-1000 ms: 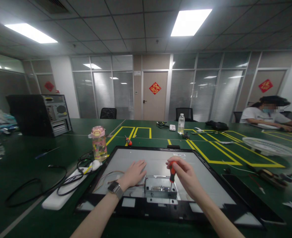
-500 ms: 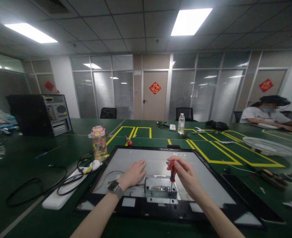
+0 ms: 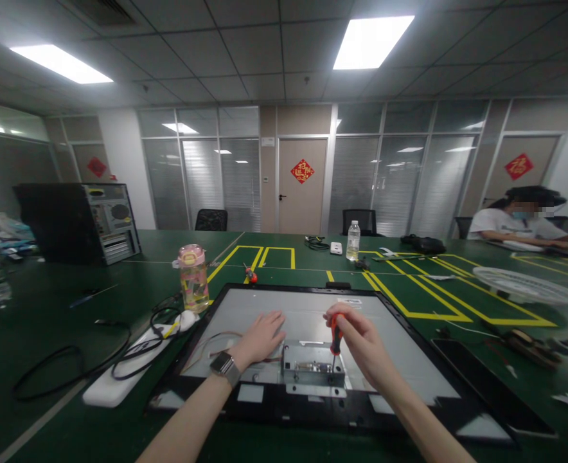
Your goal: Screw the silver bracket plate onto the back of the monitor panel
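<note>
A flat monitor panel (image 3: 313, 315) with a black frame lies in front of me, its grey metal back facing up. Near its close edge sits a metal bracket box (image 3: 308, 370) with small parts inside. My right hand (image 3: 354, 328) is closed round the handle of a red and black screwdriver (image 3: 336, 334). The screwdriver stands nearly upright, its tip at the right end of the bracket. My left hand (image 3: 262, 337) lies flat on the panel, fingers stretched out, just left of the bracket. Thin wires (image 3: 216, 341) run from under that hand across the panel.
Left of the panel are a white power strip (image 3: 123, 370) with black cables and a pink-lidded bottle (image 3: 192, 280). A computer case (image 3: 76, 222) stands farther left. To the right lie a dark flat strip (image 3: 491, 386) and a white oval frame (image 3: 525, 286). Another person (image 3: 520, 222) sits far right.
Both hands and the screwdriver keep practically the same place. The far person's arm has shifted slightly.
</note>
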A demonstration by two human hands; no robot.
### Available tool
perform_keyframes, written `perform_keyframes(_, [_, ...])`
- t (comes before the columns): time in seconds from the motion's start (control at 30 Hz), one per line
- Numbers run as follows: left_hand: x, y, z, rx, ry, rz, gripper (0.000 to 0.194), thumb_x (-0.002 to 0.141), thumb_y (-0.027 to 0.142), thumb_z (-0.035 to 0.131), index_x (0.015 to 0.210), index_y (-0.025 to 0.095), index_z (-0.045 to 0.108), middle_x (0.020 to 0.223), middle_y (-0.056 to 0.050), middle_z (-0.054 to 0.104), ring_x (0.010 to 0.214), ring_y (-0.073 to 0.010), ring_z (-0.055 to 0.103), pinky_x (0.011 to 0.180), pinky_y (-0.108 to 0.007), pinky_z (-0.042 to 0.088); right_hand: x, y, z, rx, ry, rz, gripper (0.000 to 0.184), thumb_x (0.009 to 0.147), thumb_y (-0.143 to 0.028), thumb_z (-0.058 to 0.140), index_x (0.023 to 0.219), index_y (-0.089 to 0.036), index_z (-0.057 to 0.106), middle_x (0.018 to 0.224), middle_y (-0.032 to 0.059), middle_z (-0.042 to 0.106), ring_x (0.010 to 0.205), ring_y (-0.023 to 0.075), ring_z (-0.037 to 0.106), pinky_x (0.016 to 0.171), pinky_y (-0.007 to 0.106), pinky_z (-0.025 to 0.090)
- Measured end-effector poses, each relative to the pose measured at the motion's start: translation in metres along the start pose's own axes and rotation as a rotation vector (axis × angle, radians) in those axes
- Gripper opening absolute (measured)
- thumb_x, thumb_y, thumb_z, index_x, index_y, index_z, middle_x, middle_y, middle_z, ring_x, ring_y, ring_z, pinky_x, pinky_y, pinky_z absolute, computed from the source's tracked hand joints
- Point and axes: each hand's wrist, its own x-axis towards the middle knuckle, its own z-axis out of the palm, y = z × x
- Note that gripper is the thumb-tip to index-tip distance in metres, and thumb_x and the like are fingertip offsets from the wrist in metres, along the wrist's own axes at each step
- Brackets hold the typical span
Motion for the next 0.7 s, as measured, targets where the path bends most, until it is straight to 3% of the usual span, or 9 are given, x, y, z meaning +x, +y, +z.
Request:
perform_keyframes(0.07, [-0.0005,0.0015,-0.0011,0.006,-0.001,-0.004,0.05,0.093,0.037,0.031,0.139,0.017,0.038,0.148,-0.009,0.03,0.136,-0.0215,0.026,0.111,-0.043,0.016,-0.0003,-0.0006,0.0013,0.052,0.005,0.017,0.025,0.086,-0.043,0.057,0.098,-0.023,0.064,0.08,0.0036,0.056,0.068,0.0169,0.054,0.047,0.023,0.045])
perform_keyframes(0.2, [-0.0014,0.0032,-0.0025,0.016,0.006,-0.006,0.049,0.093,0.036,0.031,0.138,0.019,0.038,0.148,-0.009,0.031,0.136,-0.0209,0.026,0.111,-0.042,0.016,0.0013,-0.0018,0.0023,0.09,0.05,0.009,0.026,0.085,-0.046,0.056,0.088,-0.021,0.065,0.08,0.0048,0.059,0.069,0.0173,0.054,0.05,0.024,0.046])
perform_keyframes(0.37, [-0.0012,0.003,-0.0024,0.005,-0.002,-0.006,0.049,0.093,0.036,0.031,0.139,0.018,0.037,0.148,-0.009,0.031,0.136,-0.0215,0.026,0.111,-0.043,0.016,0.0015,-0.0008,-0.0015,-0.017,0.042,-0.043,0.02,0.079,-0.041,0.065,0.079,-0.022,0.067,0.086,0.0041,0.057,0.068,0.0162,0.054,0.049,0.024,0.047])
perform_keyframes(0.57, [-0.0014,0.0051,-0.0046,0.007,-0.007,-0.015,0.049,0.093,0.035,0.031,0.138,0.018,0.038,0.148,-0.01,0.031,0.136,-0.022,0.026,0.111,-0.043,0.016,-0.0005,-0.0008,0.0012,0.057,0.0,-0.009,0.024,0.087,-0.042,0.055,0.098,-0.023,0.065,0.079,0.004,0.059,0.069,0.0169,0.054,0.053,0.026,0.048])
perform_keyframes(0.7, [-0.002,0.0063,-0.0063,0.009,-0.017,-0.008,0.05,0.093,0.036,0.031,0.139,0.016,0.037,0.148,-0.01,0.03,0.137,-0.0216,0.026,0.112,-0.043,0.016,-0.0006,-0.0025,0.0048,0.102,0.007,-0.018,0.023,0.087,-0.043,0.055,0.087,-0.022,0.064,0.078,0.004,0.058,0.071,0.0174,0.054,0.057,0.027,0.049])
